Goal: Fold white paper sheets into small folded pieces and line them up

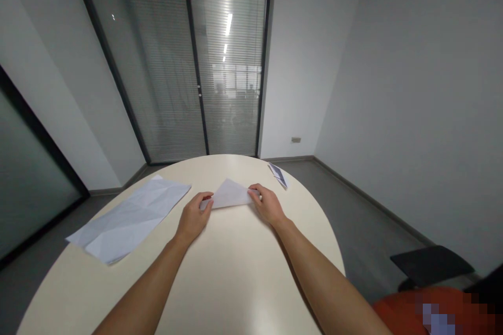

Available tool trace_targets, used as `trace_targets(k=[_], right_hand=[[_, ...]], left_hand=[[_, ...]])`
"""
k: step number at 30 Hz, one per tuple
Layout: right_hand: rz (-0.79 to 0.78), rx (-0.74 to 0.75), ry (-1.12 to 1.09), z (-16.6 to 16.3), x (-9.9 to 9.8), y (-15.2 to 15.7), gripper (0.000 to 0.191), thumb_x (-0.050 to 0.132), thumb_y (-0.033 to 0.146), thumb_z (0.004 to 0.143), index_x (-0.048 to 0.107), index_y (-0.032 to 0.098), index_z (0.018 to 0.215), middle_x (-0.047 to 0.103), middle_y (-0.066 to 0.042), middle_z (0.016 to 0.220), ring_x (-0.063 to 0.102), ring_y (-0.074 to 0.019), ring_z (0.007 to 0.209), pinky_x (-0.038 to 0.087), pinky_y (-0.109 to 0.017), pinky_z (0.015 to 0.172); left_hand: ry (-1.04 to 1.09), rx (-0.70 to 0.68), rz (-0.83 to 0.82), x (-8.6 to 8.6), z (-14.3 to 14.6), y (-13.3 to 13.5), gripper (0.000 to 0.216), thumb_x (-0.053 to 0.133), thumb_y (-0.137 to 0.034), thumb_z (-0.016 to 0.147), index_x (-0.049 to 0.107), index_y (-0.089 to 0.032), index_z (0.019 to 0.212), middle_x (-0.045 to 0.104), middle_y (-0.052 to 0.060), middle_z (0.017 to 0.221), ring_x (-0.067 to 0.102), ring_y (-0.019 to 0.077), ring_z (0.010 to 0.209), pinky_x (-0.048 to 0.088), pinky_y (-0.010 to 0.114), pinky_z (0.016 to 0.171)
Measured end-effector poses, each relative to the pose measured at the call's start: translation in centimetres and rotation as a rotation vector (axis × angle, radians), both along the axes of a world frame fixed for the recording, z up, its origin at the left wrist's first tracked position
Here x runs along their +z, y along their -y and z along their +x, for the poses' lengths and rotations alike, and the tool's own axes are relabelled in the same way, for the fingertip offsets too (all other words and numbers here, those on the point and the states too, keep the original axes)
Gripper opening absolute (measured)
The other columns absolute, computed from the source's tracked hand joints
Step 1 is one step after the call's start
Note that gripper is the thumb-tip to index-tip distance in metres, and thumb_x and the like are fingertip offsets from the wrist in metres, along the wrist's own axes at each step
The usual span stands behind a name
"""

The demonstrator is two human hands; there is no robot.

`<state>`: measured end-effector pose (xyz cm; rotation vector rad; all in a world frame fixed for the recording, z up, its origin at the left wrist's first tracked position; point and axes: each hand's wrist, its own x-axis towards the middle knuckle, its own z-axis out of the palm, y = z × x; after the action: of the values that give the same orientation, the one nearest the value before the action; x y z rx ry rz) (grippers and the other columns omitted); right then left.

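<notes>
A folded sheet of white paper (231, 194), triangular in outline with its peak pointing away from me, is held between my two hands above the table. My left hand (194, 214) pinches its left corner between thumb and fingers. At the opposite corner, my right hand (269, 204) grips the paper the same way, thumb towards me. The fingertips behind the paper are partly hidden.
The round cream table (220, 282) fills the foreground. Creased white sheets (133, 214) lie at its left edge. A small dark-and-white printed piece (279, 175) lies at the far right. A chair with a red seat (416, 303) and black armrest (432, 264) stands at right.
</notes>
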<state>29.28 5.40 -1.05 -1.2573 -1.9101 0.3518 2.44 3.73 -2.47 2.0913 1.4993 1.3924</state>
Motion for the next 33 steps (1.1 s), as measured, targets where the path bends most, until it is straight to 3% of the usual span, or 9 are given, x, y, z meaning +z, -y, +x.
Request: trace_targets(k=[6,12,21,24,29,33], right_hand=[[-0.015,-0.004,-0.091,0.0,0.0,0.0,0.031,0.047,0.043,0.098,0.067,0.023,0.111,0.073,-0.005,0.106,0.065,-0.0209,0.088,0.047,-0.031,0.082],[-0.107,-0.041,0.039,0.0,-0.4,0.0,0.027,0.049,0.041,0.098,0.066,0.024,0.11,0.074,-0.004,0.097,0.065,-0.0199,0.083,0.045,-0.028,0.073],[-0.124,-0.057,0.273,0.0,-0.5,0.1,0.026,0.049,0.032,0.097,0.07,0.022,0.107,0.074,-0.006,0.102,0.066,-0.0196,0.091,0.042,-0.026,0.076],[-0.119,-0.033,0.29,0.0,-0.6,0.0,0.024,0.051,0.029,0.094,0.073,0.021,0.103,0.074,-0.005,0.105,0.065,-0.0189,0.093,0.042,-0.026,0.08],[-0.113,-0.024,0.302,-0.1,-0.6,0.0,0.026,0.051,0.027,0.094,0.075,0.021,0.1,0.075,-0.004,0.103,0.066,-0.0182,0.091,0.043,-0.025,0.082],[-0.112,-0.034,0.351,0.0,-0.3,0.2,0.026,0.051,0.027,0.095,0.076,0.021,0.1,0.075,-0.006,0.103,0.066,-0.0195,0.093,0.044,-0.027,0.085]], left_hand=[[0.173,0.067,0.007,0.0,0.2,-0.3,0.031,0.059,-0.041,0.085,0.063,-0.02,0.107,0.072,0.007,0.101,0.068,0.0228,0.096,0.053,0.036,0.088],[0.228,0.041,-0.101,-1.0,-0.2,-1.1,0.037,0.062,-0.043,0.079,0.061,-0.018,0.107,0.072,0.007,0.093,0.069,0.0224,0.09,0.053,0.036,0.085],[-0.256,0.202,-0.273,-0.7,0.2,0.1,0.032,0.057,-0.03,0.087,0.056,-0.024,0.119,0.075,0.005,0.102,0.071,0.0232,0.092,0.051,0.033,0.083],[-0.402,0.244,-0.248,-0.3,0.4,0.4,0.032,0.055,-0.028,0.088,0.058,-0.021,0.12,0.075,0.006,0.104,0.07,0.0245,0.096,0.05,0.037,0.089],[-0.55,0.081,-0.019,-0.2,1.3,1.0,0.043,0.051,-0.024,0.089,0.057,-0.018,0.13,0.059,0.01,0.14,0.054,0.0266,0.129,0.039,0.044,0.112],[-0.648,-0.134,-0.096,-0.8,2.4,1.6,0.057,0.047,-0.028,0.091,0.045,-0.015,0.146,0.041,0.012,0.157,0.04,0.0253,0.143,0.032,0.044,0.119]])
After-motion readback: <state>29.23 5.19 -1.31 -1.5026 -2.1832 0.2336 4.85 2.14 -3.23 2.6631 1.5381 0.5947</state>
